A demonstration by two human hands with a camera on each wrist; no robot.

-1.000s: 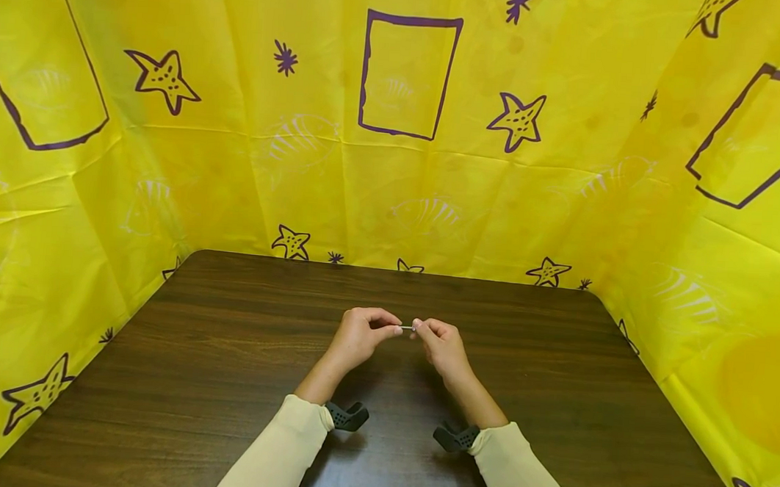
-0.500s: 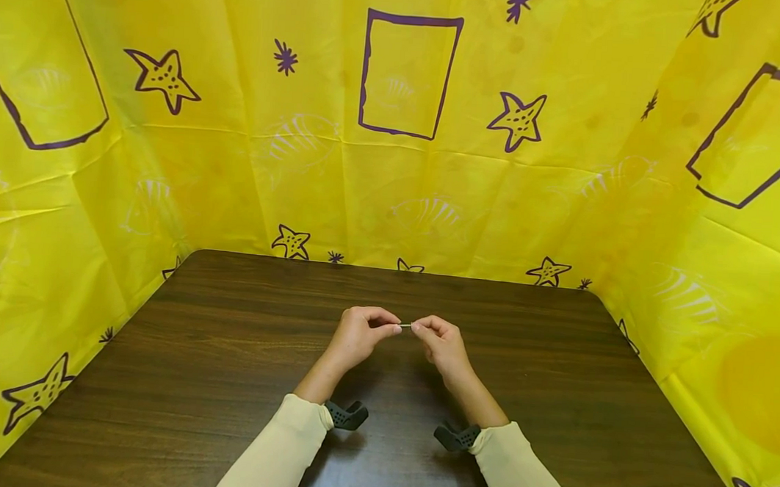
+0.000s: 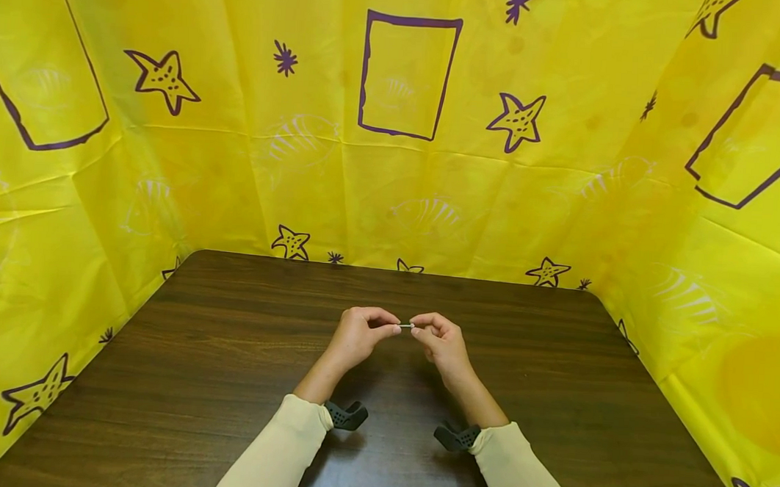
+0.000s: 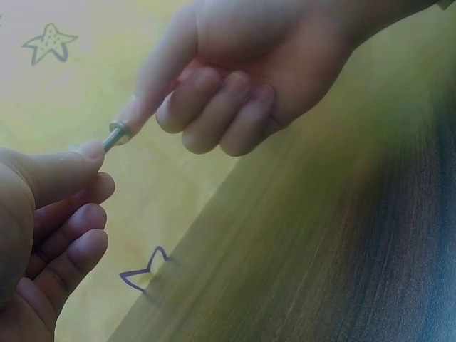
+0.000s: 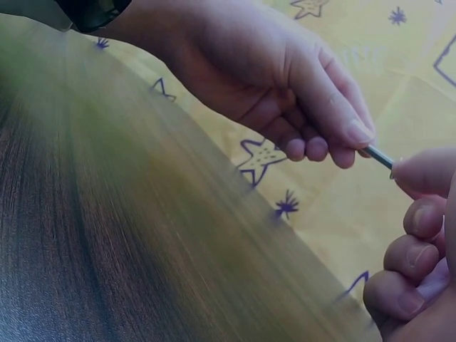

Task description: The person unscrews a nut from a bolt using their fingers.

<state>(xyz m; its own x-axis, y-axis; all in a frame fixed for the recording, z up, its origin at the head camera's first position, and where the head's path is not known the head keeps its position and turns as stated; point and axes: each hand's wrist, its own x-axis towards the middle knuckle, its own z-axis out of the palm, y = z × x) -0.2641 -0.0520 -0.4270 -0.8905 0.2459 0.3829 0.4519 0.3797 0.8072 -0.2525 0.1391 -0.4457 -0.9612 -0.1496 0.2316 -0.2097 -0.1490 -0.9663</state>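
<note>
A small thin metal bolt (image 3: 405, 326) is held level above the table between the two hands. My left hand (image 3: 357, 337) pinches one end of it with thumb and forefinger. My right hand (image 3: 446, 349) has its thumb and forefinger at the other end, where a round, flange-like piece (image 4: 118, 131) shows in the left wrist view; whether this is a head or a nut I cannot tell. In the right wrist view the bare shank (image 5: 380, 157) spans the short gap between the fingertips. The other fingers of the right hand are curled in.
The dark wood-grain table (image 3: 236, 397) lies under both hands. Yellow cloth (image 3: 393, 177) with purple starfish drawings hangs around its far side and both flanks. A dark band with a camera mount (image 3: 348, 416) sits at each wrist, below light sleeves.
The right thumb and forefinger have shifted about the bolt's end, covering it half a second ago and showing it now between their tips. The left hand has stayed nearly still.
</note>
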